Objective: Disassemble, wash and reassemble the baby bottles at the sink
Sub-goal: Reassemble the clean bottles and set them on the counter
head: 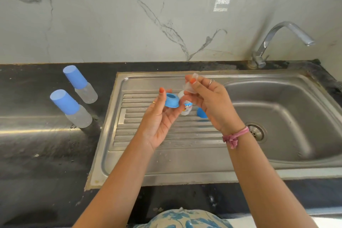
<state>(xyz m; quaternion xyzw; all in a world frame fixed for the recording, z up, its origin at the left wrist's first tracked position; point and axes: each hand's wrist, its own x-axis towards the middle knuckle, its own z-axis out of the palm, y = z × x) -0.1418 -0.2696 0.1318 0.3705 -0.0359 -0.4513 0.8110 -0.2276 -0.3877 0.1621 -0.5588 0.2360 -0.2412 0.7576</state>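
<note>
One bottle taken apart: blue collar ring (pixel 172 100) gripped in left hand (pixel 159 120), clear teat (pixel 190 85) pinched by right hand (pixel 212 103); two capped bottles (pixel 71 108) untouched; washing not begun.

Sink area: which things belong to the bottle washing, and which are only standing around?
Job: blue ring in left hand; clear teat in right hand; open bottle, blue cap, two capped bottles, sink, tap.
Around: countertop, marble wall.

2 capped bottles (pixel 74 109) upright on counter
</note>
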